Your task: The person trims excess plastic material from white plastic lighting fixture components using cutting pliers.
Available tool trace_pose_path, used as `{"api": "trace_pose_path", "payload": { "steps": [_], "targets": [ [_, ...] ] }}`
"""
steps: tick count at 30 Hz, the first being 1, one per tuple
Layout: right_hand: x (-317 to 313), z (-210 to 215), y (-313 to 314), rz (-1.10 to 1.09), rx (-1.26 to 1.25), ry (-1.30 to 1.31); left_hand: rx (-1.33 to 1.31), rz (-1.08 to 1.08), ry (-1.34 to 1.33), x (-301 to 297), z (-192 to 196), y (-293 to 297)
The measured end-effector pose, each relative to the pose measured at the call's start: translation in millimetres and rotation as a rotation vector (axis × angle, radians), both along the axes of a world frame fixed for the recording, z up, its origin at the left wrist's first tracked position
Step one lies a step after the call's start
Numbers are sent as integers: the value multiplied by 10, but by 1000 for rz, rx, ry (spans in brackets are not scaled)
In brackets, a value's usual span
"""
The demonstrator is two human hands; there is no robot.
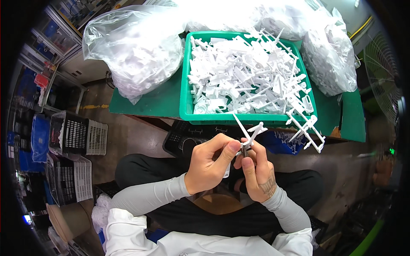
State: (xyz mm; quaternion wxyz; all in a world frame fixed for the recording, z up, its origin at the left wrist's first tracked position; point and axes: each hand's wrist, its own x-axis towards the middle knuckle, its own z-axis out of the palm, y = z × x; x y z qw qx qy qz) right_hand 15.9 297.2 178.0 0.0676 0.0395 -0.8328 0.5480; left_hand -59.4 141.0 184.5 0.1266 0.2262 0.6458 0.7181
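Note:
Both of my hands meet in front of the green bin [184, 81], above my lap. My left hand [209, 164] is closed, thumb and forefinger pinching a white plastic part [255, 133] whose thin arms stick up past the fingertips. Beside it my right hand [259, 173] is closed on the same part from the other side. A small dark piece [244, 150] shows between the fingertips; its kind is too covered to tell. Below my left fingers a white end [227, 171] pokes out. Heaped white plastic parts [243, 72] fill the bin.
Connected white plastic frames [308, 132] hang over the bin's front right corner. Clear bags [136, 55] of white parts flank the bin on the green table [145, 106]. Stacked crates [77, 134] stand on the left; a large fan [382, 72] is at right.

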Motion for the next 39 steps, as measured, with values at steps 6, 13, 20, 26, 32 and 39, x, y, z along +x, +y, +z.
{"api": "trace_pose_path", "payload": {
  "steps": [6,13,20,26,32,39],
  "targets": [
    [11,12,-14,-27,37,-20,-42,39,33,6,-61,-16],
    [-22,-9,-56,-71,134,51,-53,70,34,11,-46,12],
    [81,7,140,240,174,128,-32,325,481,-215,224,-192],
    [90,-288,118,316,638,-404,68,936,1046,-1804,1684,-701],
    [136,-417,138,359,682,-456,-597,868,1013,-2631,1613,-1029],
    [34,-344,12,420,696,-427,-656,758,1110,-3311,1566,-688]
  ]
}}
